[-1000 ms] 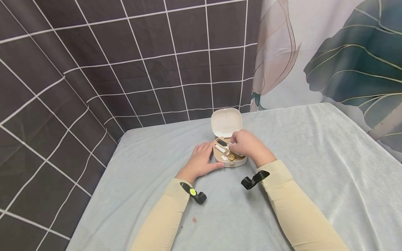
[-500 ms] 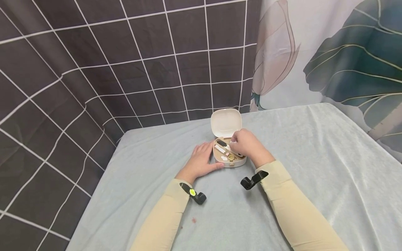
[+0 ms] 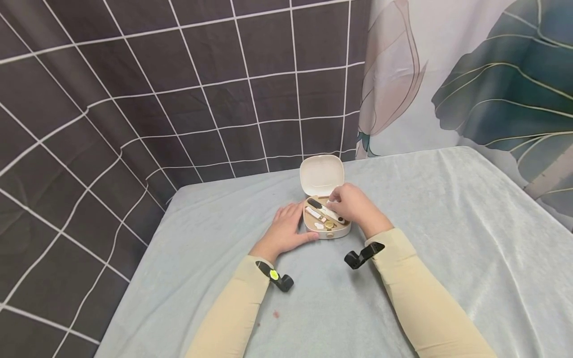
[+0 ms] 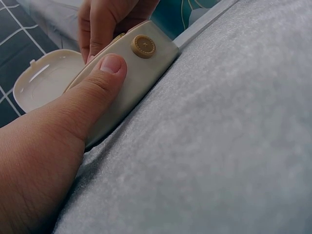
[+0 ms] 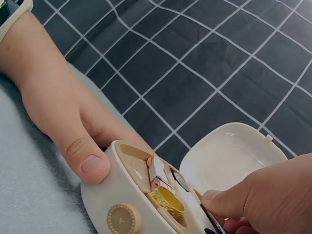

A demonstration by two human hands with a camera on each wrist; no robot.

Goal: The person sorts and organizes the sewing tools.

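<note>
A small white case with a beige inside stands on the bed-like surface, its lid raised. My left hand rests against it, thumb on the front wall and straight fingers along the left side. Over the case's right part, my right hand reaches in with curled fingers. Its thumb touches a dark edge in the right wrist view; anything between the fingertips is hidden. Inside lie a black-and-white slim tool, a white-and-pink piece, a gold ring-like thimble and a small white piece.
A pale blue velvety cloth covers the surface around the case. Behind and to the left hangs a dark curtain with a white grid. A leaf-patterned curtain hangs at the right.
My right hand has shifted slightly, and more of the black-and-white slim tool shows in the case. The left hand stays in place.
</note>
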